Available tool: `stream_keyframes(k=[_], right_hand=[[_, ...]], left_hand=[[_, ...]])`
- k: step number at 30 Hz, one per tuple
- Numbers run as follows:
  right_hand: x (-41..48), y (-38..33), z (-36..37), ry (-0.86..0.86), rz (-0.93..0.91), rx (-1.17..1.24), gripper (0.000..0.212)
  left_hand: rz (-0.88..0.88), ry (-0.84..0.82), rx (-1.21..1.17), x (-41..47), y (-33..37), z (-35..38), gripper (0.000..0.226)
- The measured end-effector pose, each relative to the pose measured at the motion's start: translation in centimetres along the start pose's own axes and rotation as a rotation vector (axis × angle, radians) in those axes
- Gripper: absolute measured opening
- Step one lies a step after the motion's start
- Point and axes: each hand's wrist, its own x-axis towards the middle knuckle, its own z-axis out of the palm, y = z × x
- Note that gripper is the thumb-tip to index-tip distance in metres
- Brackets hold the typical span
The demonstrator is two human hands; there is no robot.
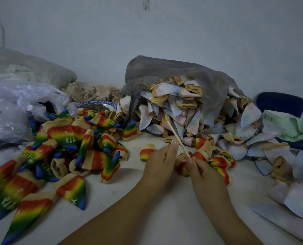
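Stick (pixel 174 132): one; left hand (pixel 160 158), right hand (pixel 207 174) both pinch it.

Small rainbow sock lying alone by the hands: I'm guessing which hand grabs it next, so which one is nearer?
Left. The left hand lies just beside the sock, almost touching it; the right hand is farther off, beyond the left, pinching the stick.

Both forearms (pixel 115 213) are bare right down to the picture's lower edge. The left hand (pixel 160 161) and right hand (pixel 207 175) are bare too, their thumbnails (pixel 174 142) pale and glossy.
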Motion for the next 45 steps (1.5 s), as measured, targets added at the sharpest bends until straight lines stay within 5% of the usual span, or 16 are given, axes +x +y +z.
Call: stream_keyframes(k=[6,8,11,15,18,20,22,29,35,39,45], right_hand=[[0.2,0.6,0.1,-0.027,0.033,-0.021,0.02],[0.2,0.6,0.1,-0.035,0.032,-0.026,0.017],[0.2,0.7,0.2,-0.037,0.043,-0.031,0.025],[0.1,0.9,0.1,-0.04,0.032,-0.032,0.027],[0.0,0.7,0.0,-0.047,0.008,-0.028,0.028],[-0.1,0.5,-0.1,-0.073,-0.029,-0.024,0.025],[-0.2,0.3,-0.1,-0.095,-0.066,-0.026,0.02],[-0.3,0.5,-1.1,-0.186,-0.146,-0.178,0.042],[-0.3,0.4,-1.9,-0.25,-0.178,-0.264,0.042],[-0.4,0.3,-1.8,-0.244,-0.181,-0.296,0.042],[-0.6,0.1,-1.5,-0.18,-0.207,-0.348,0.041]], left_hand=[[-0.008,0.308,0.402,1.8,-1.5,-2.1,0.014],[-0.099,0.152,0.608,1.9,-2.5,-2.4,0.037],[-0.101,-0.055,0.78,1.8,-3.0,-2.4,0.032],[-0.088,0.126,0.298,2.0,-2.5,-2.8,0.026],[-0.238,0.24,-0.318,2.2,-1.9,-3.0,0.017],[-0.365,0.244,-0.763,2.4,-1.5,-3.3,0.028],[-0.445,0.233,-0.955,2.6,-1.6,-3.7,0.04],[-0.402,0.099,-1.109,2.8,-2.2,-4.6,0.055],[-0.356,0.022,-0.938,2.6,-2.1,-4.4,0.03],[-0.36,0.112,-0.858,2.5,-1.7,-3.9,0.006],[-0.444,0.094,-1.31,2.4,-1.1,-4.0,0.023]])
